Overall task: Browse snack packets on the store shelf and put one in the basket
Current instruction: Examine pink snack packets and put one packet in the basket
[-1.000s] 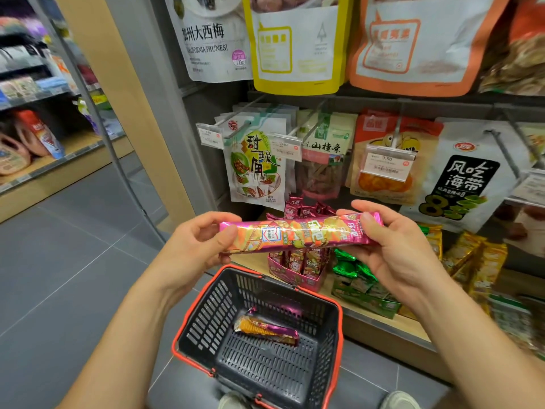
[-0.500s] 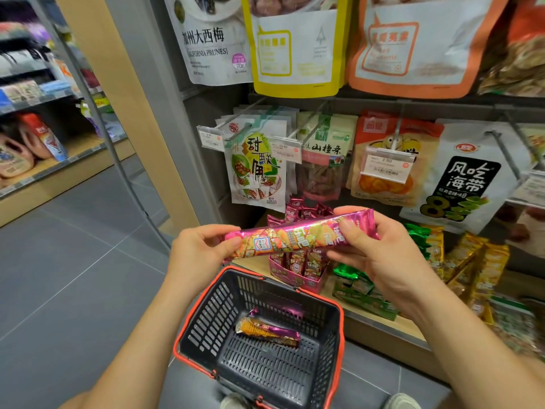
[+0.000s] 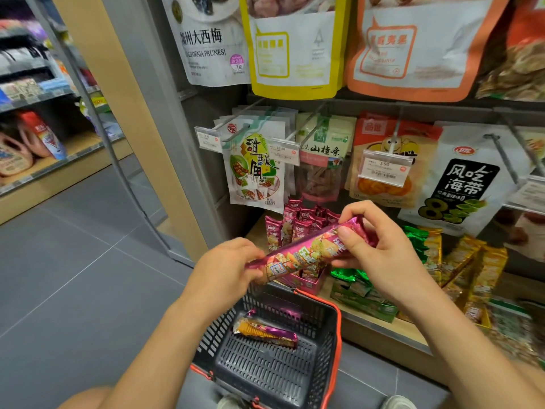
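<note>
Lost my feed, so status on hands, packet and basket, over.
Left hand and right hand each grip an end of the pink packet, tilted above the basket. Orange packet already inside. Nothing blocks the drop.

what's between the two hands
The pink packet spans the gap, tilted; the left hand grips its lower end, the right hand its upper end. Head view.
</note>
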Demonstrator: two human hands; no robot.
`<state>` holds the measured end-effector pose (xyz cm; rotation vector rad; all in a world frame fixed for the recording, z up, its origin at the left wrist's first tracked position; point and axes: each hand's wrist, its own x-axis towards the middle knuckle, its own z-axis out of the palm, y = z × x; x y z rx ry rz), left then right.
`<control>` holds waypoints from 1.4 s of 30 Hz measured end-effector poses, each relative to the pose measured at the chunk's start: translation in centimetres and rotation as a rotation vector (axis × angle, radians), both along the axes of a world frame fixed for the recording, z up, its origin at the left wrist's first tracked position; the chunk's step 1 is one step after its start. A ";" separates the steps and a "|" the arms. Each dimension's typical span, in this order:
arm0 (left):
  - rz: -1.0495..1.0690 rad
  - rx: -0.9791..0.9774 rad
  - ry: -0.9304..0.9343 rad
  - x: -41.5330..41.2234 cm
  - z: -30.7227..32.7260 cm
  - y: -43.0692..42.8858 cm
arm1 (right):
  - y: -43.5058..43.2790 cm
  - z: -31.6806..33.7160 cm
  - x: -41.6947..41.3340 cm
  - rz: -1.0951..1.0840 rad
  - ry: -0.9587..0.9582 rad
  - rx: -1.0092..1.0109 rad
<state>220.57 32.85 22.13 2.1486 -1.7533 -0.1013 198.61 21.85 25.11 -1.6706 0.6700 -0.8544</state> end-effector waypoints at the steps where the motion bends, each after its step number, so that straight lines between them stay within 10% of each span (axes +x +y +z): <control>1: -0.045 -0.016 -0.018 -0.5 -0.2 -0.2 | 0.0 0.0 0.1 -0.018 0.001 -0.018; 14: -0.119 0.394 -0.088 1.1 -2.2 -7.1 | 0.2 -1.2 1.2 -0.190 0.385 -0.461; 27: -0.050 0.282 -0.098 5.8 -9.9 -13.6 | -2.8 -1.8 5.4 -0.395 0.190 -0.646; 42: -0.041 0.124 0.204 6.9 -10.0 -12.1 | -9.3 -7.1 15.4 -0.161 0.749 -0.580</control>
